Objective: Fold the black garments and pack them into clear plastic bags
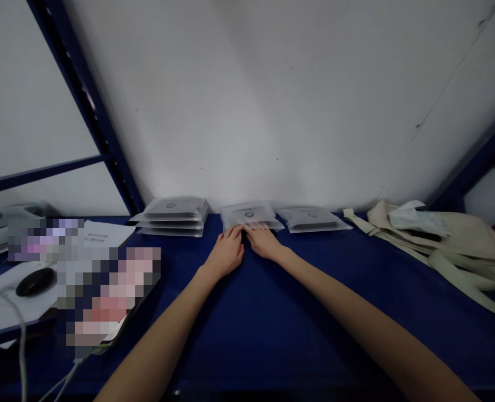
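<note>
A frosted zip bag (248, 211) with a small dark round mark lies in the middle, against the wall. My left hand (226, 251) is at its front edge, closed on it, fingers over the rim and thumb lower down. Close beside it, my right hand (265, 240) is closed on the same edge; its fingertips show dimly through the translucent film. To the left is a stack of several similar frosted bags (172, 209). Another frosted bag (310, 216) with something dark inside lies to the right.
The blue shelf surface (264, 324) carries everything. Left are a black mouse (36, 282), papers (99, 237), white cables (23, 346) and a blurred-out device (113, 301). Folded beige cloth (461, 234) lies on the right. A white wall (264, 111) stands behind, with a blue post (88, 100).
</note>
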The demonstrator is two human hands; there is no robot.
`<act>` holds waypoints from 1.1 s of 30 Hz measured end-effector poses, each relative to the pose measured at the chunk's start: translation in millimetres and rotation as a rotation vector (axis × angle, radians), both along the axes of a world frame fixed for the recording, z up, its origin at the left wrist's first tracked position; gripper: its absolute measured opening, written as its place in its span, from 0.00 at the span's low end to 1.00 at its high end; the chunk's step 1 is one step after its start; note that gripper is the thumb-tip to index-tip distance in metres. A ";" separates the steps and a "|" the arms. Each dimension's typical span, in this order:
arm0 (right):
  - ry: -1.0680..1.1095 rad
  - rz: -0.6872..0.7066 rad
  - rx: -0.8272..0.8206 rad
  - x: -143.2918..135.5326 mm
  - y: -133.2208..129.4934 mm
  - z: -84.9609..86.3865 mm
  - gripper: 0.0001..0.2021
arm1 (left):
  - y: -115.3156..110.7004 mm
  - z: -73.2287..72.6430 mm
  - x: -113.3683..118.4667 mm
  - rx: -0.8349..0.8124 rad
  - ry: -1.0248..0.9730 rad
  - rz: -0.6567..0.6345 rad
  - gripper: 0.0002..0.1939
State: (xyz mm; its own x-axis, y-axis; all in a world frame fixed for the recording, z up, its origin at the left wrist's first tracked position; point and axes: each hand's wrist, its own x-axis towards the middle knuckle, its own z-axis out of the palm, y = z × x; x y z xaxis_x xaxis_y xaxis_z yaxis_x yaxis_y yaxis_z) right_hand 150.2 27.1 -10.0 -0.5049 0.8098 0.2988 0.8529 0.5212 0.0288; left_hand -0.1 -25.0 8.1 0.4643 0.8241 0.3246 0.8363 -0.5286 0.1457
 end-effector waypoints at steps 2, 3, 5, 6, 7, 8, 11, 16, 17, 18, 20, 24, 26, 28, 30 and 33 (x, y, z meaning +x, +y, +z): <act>0.015 0.019 0.005 -0.3 10.0 -1.0 0.22 | 0.5 0.0 -0.1 0.011 0.015 0.001 0.22; 0.023 0.028 0.002 -0.3 15.4 -1.3 0.22 | 0.8 -0.1 -0.1 0.016 0.022 0.004 0.22; 0.032 0.045 -0.011 -0.2 26.2 -1.8 0.22 | 1.6 -0.5 -0.3 0.024 0.036 0.009 0.21; 0.034 0.053 -0.017 -0.2 31.1 -1.9 0.21 | 2.0 -0.7 -0.5 0.027 0.041 0.011 0.21; 0.037 0.060 -0.021 -0.2 35.3 -1.8 0.21 | 2.5 -0.8 -0.6 0.028 0.043 0.013 0.21; 0.040 0.064 -0.021 -0.3 38.6 -1.6 0.21 | 2.8 -0.9 -0.8 0.027 0.044 0.016 0.21; 0.064 0.058 -0.009 -1.6 41.2 -0.2 0.22 | 3.3 -0.9 -1.2 0.011 0.041 0.023 0.21; 0.095 -0.049 0.026 -5.8 17.3 -0.2 0.25 | 2.8 -2.2 -0.9 -0.006 0.059 0.062 0.21; 0.079 -0.068 0.028 -6.0 8.7 -0.8 0.27 | 2.8 -2.9 -0.8 -0.007 0.064 0.081 0.21; 0.063 -0.082 0.028 -5.7 -0.5 -1.4 0.29 | 2.9 -3.6 -0.7 -0.009 0.068 0.102 0.21; 0.041 -0.117 0.022 -3.5 -18.9 -2.5 0.30 | 3.1 -5.0 -0.6 -0.014 0.068 0.142 0.22; 0.024 -0.232 -0.044 5.7 -39.8 -1.4 0.28 | 2.8 -6.1 -0.6 -0.028 0.062 0.169 0.24; 0.018 -0.237 -0.083 11.0 -38.8 0.9 0.26 | 2.5 -6.0 -0.9 -0.035 0.058 0.171 0.24; 0.013 -0.202 -0.126 15.8 -32.6 3.5 0.26 | 2.3 -5.8 -1.3 -0.044 0.056 0.171 0.23; 0.015 -0.168 -0.164 19.6 -25.5 5.6 0.26 | 2.4 -5.8 -1.9 -0.055 0.051 0.166 0.23; 0.048 -0.152 -0.179 23.1 -19.2 6.9 0.25 | 2.8 -6.7 -2.6 -0.067 0.011 0.156 0.21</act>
